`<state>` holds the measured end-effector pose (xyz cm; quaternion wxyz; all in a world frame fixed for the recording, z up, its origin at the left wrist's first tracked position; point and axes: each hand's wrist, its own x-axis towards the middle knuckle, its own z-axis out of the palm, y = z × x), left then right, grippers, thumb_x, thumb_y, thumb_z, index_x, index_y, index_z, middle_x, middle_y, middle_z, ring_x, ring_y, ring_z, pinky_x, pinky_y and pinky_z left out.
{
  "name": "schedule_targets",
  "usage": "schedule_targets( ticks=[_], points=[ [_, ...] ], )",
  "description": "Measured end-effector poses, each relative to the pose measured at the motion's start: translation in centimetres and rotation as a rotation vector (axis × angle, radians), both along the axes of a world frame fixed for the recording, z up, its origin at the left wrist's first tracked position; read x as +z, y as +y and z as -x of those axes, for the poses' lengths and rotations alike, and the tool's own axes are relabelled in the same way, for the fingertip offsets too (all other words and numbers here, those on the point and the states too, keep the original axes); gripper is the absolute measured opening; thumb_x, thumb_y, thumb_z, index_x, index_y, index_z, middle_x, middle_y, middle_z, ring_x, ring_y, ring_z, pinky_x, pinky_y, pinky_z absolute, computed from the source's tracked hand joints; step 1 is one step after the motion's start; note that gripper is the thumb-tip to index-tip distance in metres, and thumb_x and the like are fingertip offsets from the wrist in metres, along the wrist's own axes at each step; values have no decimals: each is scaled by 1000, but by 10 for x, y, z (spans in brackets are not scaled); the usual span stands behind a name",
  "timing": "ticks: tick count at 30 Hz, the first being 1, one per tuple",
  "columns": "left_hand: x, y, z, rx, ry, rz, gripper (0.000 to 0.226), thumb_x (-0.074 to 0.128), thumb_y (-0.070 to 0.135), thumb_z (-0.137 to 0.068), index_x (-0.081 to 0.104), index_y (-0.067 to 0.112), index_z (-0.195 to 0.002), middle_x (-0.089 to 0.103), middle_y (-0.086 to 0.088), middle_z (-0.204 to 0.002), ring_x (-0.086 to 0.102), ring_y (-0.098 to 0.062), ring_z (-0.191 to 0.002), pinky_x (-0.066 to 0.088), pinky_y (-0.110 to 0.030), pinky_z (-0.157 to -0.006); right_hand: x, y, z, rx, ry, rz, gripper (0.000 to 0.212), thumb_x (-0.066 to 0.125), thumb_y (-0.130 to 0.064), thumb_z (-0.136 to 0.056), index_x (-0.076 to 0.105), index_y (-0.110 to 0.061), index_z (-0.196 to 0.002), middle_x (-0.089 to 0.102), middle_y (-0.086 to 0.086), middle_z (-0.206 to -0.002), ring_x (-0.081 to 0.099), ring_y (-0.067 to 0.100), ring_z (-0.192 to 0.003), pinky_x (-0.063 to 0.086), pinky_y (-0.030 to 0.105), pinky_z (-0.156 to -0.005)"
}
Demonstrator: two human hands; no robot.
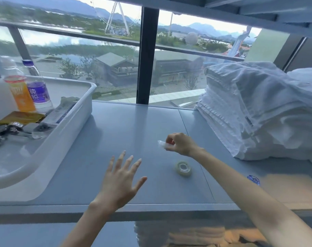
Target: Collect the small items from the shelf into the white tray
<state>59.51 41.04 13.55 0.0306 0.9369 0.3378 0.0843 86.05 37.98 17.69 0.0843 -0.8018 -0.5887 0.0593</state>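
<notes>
Shelf edges: the grey shelf (133,122) is running from the white tray (71,132) at the left to a stack of folded towels (249,104) at the right. Its front edge is passing under both forearms, and its back edge is meeting the window.
Open room: both hands are working over the middle stretch, between the tray wall and the towels. An upper shelf board is hanging over the top of the view.
Right hand: the right hand (180,144) is pinching a small clear item (161,143) with curled fingers, just above the shelf.
Left hand: the left hand (120,180) is spreading its fingers wide, palm down, and is holding nothing.
Items on the shelf: a tape roll (183,168) is lying flat just beside the right wrist. A small blue item (253,179) is lying near the right forearm.
Tray: two bottles, packets and small metal pieces are sitting inside.
Hard to see: the clear item is blurred, so its kind is unclear. The tray is being cut off by the left edge of the view.
</notes>
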Motion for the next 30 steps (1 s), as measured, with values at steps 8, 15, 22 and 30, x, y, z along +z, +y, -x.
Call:
schedule_targets(
  ticks=[8,15,22,30],
  points=[
    [86,35,90,151,-263,-195,67,21,58,-87,56,18,-128,58,-5,-130,45,-26,-130,34,-45,-106,58,56,92,182,90,-318,29,61,-49,-83,67,-21,-83,68,-5,-84,63,15,-76,51,32,-71],
    [100,92,220,293,-174,-207,65,22,59,-87,65,20,-117,69,-2,-113,62,-24,-109,50,-43,-87,92,123,197,364,109,-432,18,70,-31,-81,70,-16,-90,70,-1,-88,66,16,-77,56,41,-72],
    [85,145,330,363,-149,-135,88,-4,71,-82,68,27,-109,70,8,-106,62,-16,-107,46,-38,-89,100,186,299,486,64,-421,17,74,-24,-78,71,-13,-92,70,1,-87,66,15,-75,57,37,-70],
    [73,159,363,312,-202,-185,66,14,55,-94,71,24,-84,71,8,-77,66,-17,-72,52,-36,-70,62,268,385,467,-64,-50,16,67,-26,-83,69,-11,-88,70,5,-86,63,17,-68,50,25,-54]
  ],
)
